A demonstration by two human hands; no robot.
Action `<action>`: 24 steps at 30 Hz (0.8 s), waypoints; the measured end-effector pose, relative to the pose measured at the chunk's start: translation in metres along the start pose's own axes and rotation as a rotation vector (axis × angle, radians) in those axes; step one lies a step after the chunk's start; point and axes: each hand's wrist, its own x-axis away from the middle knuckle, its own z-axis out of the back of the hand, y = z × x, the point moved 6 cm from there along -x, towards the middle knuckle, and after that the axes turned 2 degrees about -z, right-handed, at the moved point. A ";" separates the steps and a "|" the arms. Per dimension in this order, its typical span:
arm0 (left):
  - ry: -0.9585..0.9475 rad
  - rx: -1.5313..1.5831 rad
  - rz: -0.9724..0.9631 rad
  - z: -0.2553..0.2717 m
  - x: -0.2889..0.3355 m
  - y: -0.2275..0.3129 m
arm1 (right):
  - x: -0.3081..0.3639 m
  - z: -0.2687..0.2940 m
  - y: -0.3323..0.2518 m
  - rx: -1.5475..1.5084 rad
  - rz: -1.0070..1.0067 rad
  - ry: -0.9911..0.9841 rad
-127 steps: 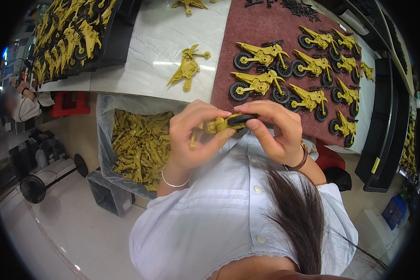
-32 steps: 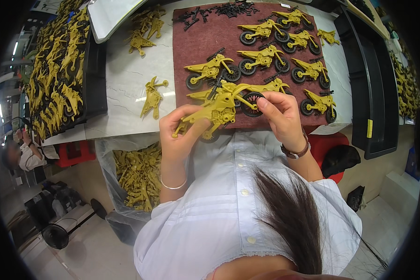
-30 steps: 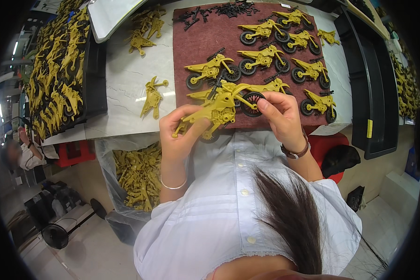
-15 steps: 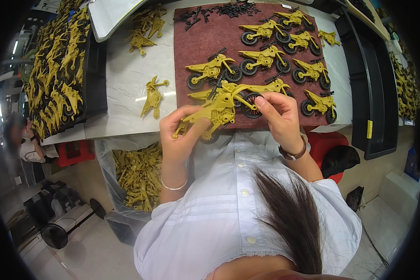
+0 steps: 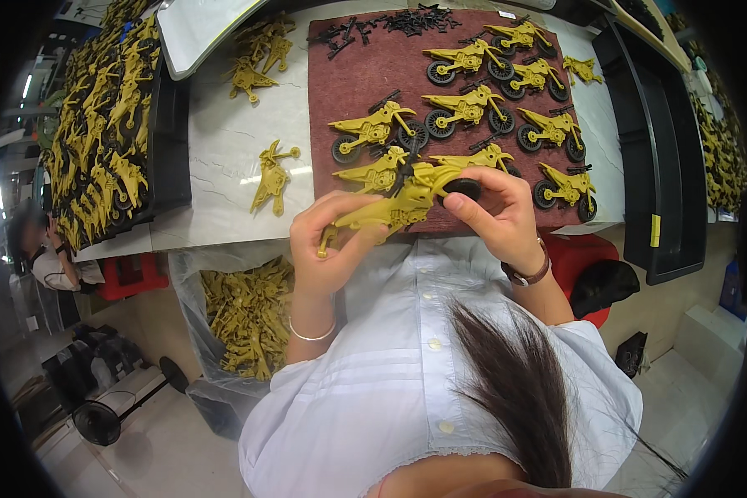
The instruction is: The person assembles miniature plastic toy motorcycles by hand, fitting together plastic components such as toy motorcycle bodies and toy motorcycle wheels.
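Above the near edge of the maroon mat (image 5: 357, 79), I hold a yellow toy motorcycle (image 5: 411, 197) with both hands. My left hand (image 5: 330, 241) is closed round its rear end, thumb along the yellow body. The thumb and fingers of my right hand (image 5: 502, 212) pinch the black front wheel (image 5: 463, 188), which sits at the fork and shows nearly edge-on. Black handlebars (image 5: 405, 173) stick up from the body. The toy's rear underside is partly hidden by my left fingers. Just beyond lie more toy motorcycles (image 5: 465, 108) with black wheels, several in loose rows on the mat.
Small black parts (image 5: 419, 20) are heaped at the mat's far edge. Loose yellow bodies (image 5: 271, 176) lie on the white table to the left. A full black crate (image 5: 170, 141) stands far left, a black tray (image 5: 668, 166) right. A lined bin of yellow parts (image 5: 249, 311) sits below.
The held motorcycle has turned, so its front wheel went from face-on to nearly edge-on. My right hand moved slightly with the wheel; my left hand kept its grip.
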 end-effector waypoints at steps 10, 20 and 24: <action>-0.012 -0.291 -0.284 0.001 -0.007 0.019 | -0.003 0.006 -0.007 0.327 0.186 -0.087; -0.040 -0.385 -0.360 -0.010 -0.006 0.025 | -0.007 -0.006 -0.035 0.446 0.369 -0.104; -0.036 -0.338 -0.325 -0.011 -0.007 0.021 | -0.005 -0.006 -0.022 0.385 0.409 -0.062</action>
